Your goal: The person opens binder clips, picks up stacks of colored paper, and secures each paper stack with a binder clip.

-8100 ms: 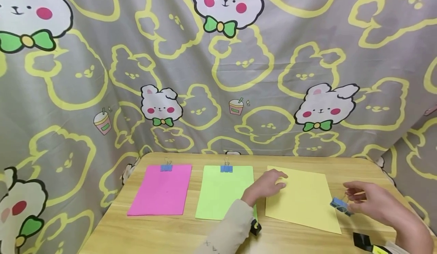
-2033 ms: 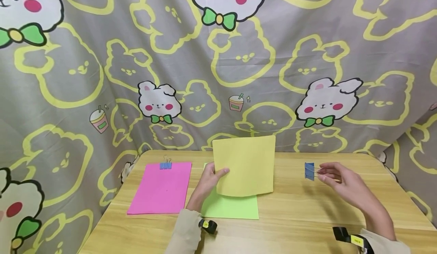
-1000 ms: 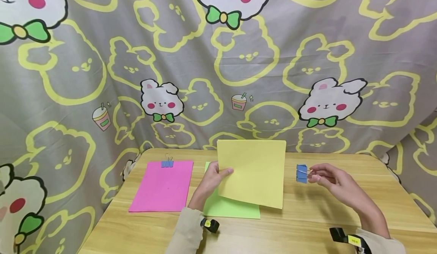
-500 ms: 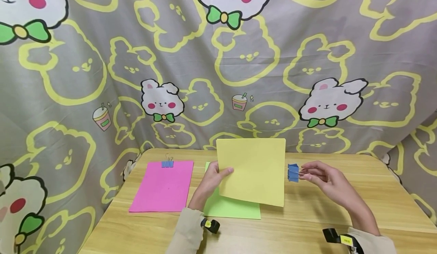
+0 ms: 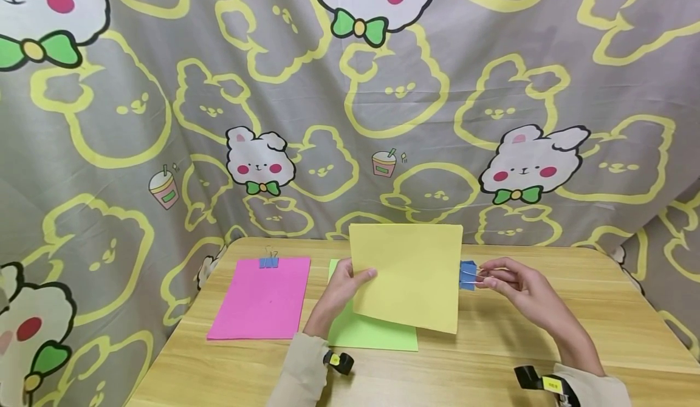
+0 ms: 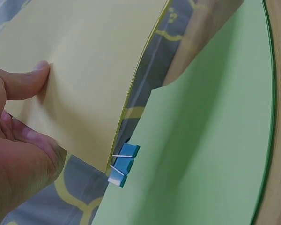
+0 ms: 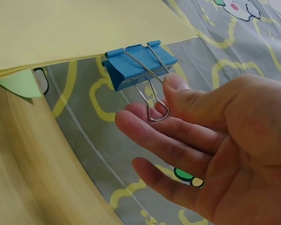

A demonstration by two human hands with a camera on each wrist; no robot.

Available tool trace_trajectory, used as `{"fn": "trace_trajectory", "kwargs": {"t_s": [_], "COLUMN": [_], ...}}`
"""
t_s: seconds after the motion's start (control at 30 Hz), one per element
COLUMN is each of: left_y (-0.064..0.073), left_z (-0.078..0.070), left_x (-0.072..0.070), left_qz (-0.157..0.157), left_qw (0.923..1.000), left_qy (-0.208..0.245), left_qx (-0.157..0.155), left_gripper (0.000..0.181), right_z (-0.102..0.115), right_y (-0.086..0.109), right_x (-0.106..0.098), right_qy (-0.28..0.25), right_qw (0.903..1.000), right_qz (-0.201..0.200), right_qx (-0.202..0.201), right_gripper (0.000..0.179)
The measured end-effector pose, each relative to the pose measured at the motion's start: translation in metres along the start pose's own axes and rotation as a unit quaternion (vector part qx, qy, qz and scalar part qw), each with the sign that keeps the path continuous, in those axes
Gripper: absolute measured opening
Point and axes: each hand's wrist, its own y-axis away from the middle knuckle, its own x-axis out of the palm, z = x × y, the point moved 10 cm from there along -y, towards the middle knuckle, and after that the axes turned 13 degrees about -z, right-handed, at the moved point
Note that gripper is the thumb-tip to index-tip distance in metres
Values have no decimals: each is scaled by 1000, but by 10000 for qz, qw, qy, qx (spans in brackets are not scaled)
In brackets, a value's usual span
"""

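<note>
My left hand (image 5: 344, 282) grips a stack of yellow paper (image 5: 407, 273) by its left edge, the thumb (image 6: 30, 84) flat on the near face. The stack is held up and tilted above the green sheets. At its right edge is a blue binder clip (image 5: 468, 275), whose mouth meets the paper in the right wrist view. My right hand (image 5: 519, 285) holds this clip by its wire handles. The thumb (image 7: 178, 86) touches one handle, while the other wire loop (image 7: 157, 112) hangs beside the fingers.
Green paper (image 5: 377, 334) lies partly hidden under the raised stack; a blue clip (image 6: 123, 166) grips its edge. To the left lies pink paper (image 5: 259, 300) with its own blue clip (image 5: 268, 262). A patterned curtain (image 5: 317, 103) hangs behind the wooden table (image 5: 426, 376).
The yellow stack, flat on the table at first, was lifted and brought over the green paper by the left hand. The right hand has moved left, bringing the binder clip to the stack's edge.
</note>
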Motion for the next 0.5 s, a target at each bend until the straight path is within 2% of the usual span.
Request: {"fn": "trace_trajectory", "kwargs": {"t_s": [0.3, 0.5], "left_y": [1, 2], "left_z": [-1, -3], "left_x": [2, 5], "left_qz": [-103, -53], "left_qw": [9999, 10000], "left_qy": [-49, -52], "left_qx": [4, 48], "left_gripper": [30, 29], "right_z": [2, 2], "right_y": [0, 0], "right_x": [-1, -1], "right_qy": [-76, -173], "right_qw": [10000, 9998], "right_qz": [-54, -85], "right_qx": [-26, -80], "right_gripper": [20, 19]}}
